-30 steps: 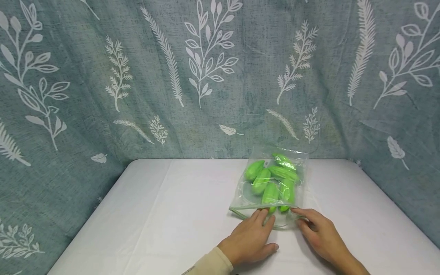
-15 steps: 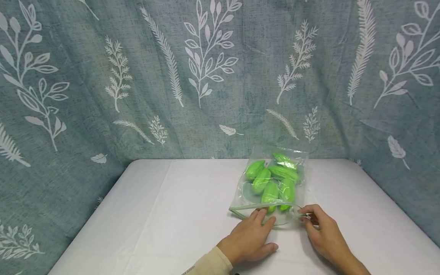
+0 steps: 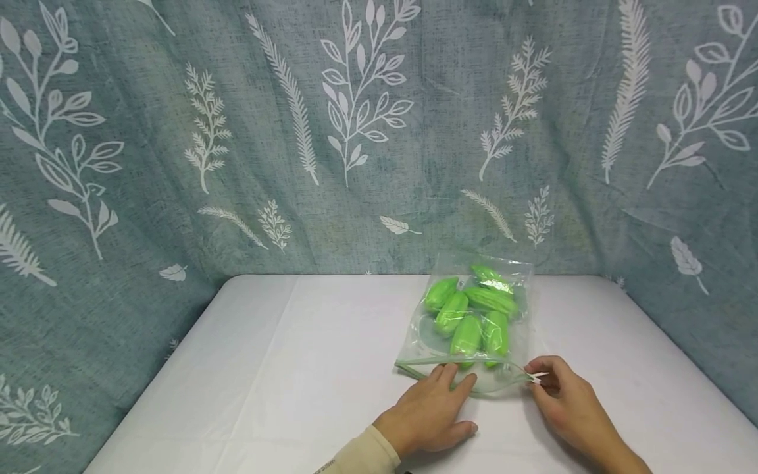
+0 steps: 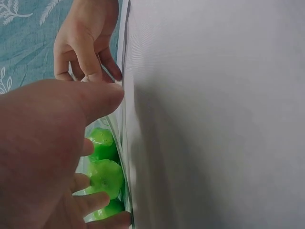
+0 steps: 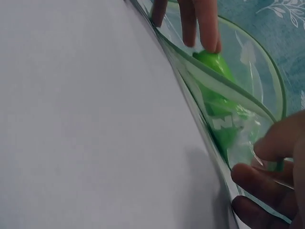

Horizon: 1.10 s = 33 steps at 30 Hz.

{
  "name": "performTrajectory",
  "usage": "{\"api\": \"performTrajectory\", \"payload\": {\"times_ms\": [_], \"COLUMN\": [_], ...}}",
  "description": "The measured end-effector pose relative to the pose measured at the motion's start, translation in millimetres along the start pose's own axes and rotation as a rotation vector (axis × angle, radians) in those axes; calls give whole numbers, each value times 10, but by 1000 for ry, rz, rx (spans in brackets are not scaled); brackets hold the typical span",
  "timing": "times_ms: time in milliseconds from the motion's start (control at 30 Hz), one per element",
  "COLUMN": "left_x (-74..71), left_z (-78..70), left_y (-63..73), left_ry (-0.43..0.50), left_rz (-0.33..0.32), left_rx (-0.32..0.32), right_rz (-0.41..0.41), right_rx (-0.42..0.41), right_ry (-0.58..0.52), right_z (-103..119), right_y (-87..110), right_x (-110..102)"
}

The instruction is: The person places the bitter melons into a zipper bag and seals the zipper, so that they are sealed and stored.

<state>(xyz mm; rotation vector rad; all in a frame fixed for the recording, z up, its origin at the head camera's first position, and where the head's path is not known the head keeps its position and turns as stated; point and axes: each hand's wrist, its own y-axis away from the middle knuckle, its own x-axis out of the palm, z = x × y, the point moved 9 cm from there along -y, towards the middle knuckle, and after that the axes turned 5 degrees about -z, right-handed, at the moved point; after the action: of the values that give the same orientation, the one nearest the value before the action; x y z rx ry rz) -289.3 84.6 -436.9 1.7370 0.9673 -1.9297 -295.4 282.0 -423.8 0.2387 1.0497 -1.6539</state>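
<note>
A clear zip bag [image 3: 426,339] with a green-edged mouth lies on the white table, its mouth toward me and gaping. Inside are several bright green, long, ridged fruit-like pieces [image 3: 468,334]. My left hand [image 3: 429,411] reaches palm down to the mouth, fingers straight; in the right wrist view, left fingertips [image 5: 208,33] sit at the mouth against a green piece. My right hand [image 3: 568,401] pinches the mouth's right corner between thumb and finger, where a small white piece [image 3: 535,379] shows. The exact contact of the right fingertips is partly hidden.
The white-covered table [image 3: 284,368] extends to both sides of the bag. A blue-grey curtain [image 3: 355,217] with white leaf prints hangs behind the table and along its sides. The bag's far end lies near the table's back edge.
My right hand has shifted right from the near edge of the bag's mouth to its right corner, which it now pinches and has drawn outward. My left hand has stayed nearly still.
</note>
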Motion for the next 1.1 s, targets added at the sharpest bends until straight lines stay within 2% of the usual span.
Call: {"api": "performTrajectory", "payload": {"times_ms": [400,600,767,967,1100], "left_x": [-18,-41,-105,-266,-377], "left_z": [34,80,91,32,-10], "left_y": [17,31,10,-26,-41], "left_ry": [71,121,162,151,138], "left_rz": [31,-8,-87,-249,-353], "left_rx": [0,-8,20,126,162], "right_rz": [41,89,104,40,26], "right_rx": [-20,28,41,-19,-20], "right_ry": [37,55,35,11,10], "right_z": [-116,-154,-157,-122,-132], "right_y": [4,11,12,26,30], "right_x": [-111,-102,-112,-182,-191]}}
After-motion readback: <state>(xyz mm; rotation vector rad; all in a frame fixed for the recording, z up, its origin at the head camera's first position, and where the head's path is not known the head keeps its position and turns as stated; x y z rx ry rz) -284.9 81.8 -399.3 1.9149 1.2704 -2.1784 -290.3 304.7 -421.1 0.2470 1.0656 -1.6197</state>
